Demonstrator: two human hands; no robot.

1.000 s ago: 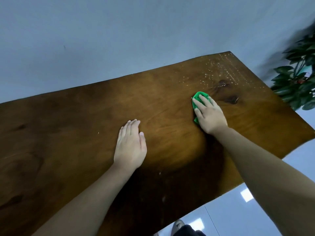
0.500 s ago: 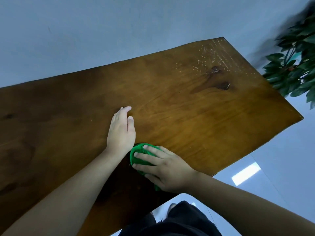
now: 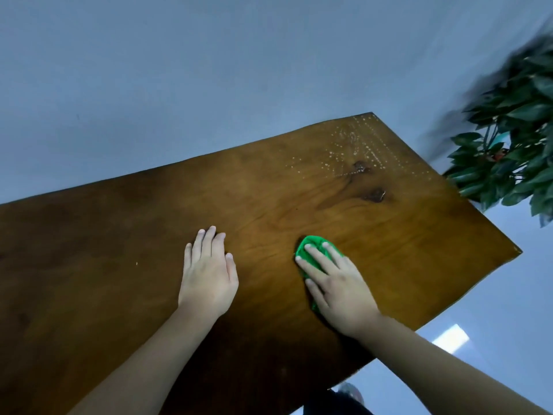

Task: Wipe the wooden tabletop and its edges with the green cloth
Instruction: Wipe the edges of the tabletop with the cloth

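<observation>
A brown wooden tabletop [image 3: 404, 235] fills the middle of the head view. My right hand [image 3: 338, 286] presses flat on a bunched green cloth [image 3: 312, 245], which shows mostly beyond my fingertips, right of the table's centre. My left hand [image 3: 208, 271] lies flat on the wood with fingers together, palm down, holding nothing, a hand's width left of the cloth. Small white droplets [image 3: 353, 145] speckle the far right corner. Two dark knots [image 3: 374, 194] mark the wood there.
A leafy green plant [image 3: 514, 145] stands just past the table's right edge. A pale wall runs behind the far edge. Glossy light floor [image 3: 478, 324] shows beyond the near right edge, with my dark clothing at the bottom.
My right hand has swept the cloth from the near edge beside my left hand out to the right and away from me. My left hand stays flat in place.
</observation>
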